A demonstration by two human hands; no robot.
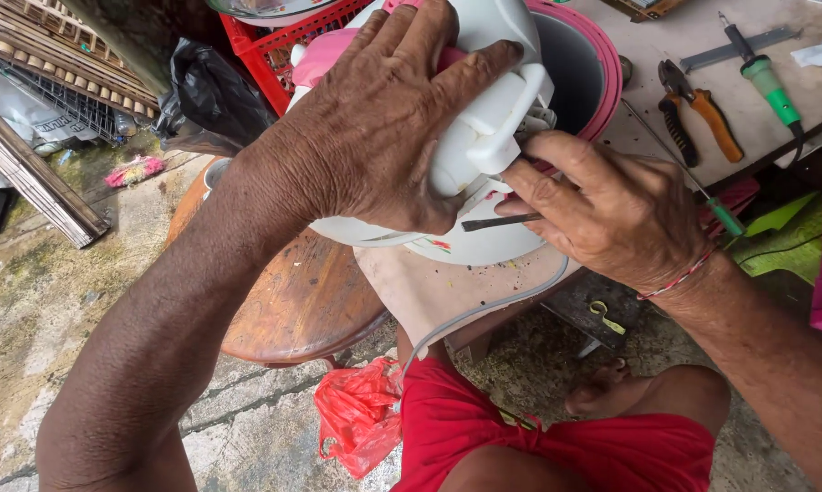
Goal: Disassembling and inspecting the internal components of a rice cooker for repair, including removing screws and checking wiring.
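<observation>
Left hand (374,137) fingers clamp cooker (511,118); right hand (611,214) pinches thin tool (497,221), tip hidden.

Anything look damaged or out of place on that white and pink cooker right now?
No clear damage. The cooker lies tipped on its side at the table's edge, steadied by the left hand. The right hand holds a thin dark tool against its underside. Small debris specks lie on the table beneath.

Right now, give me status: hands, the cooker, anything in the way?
Left hand clamped over white rice cooker, steadying it. Right hand holds thin dark tool at its side. Grey cord trails off the table edge; pliers lie apart, clear.
</observation>
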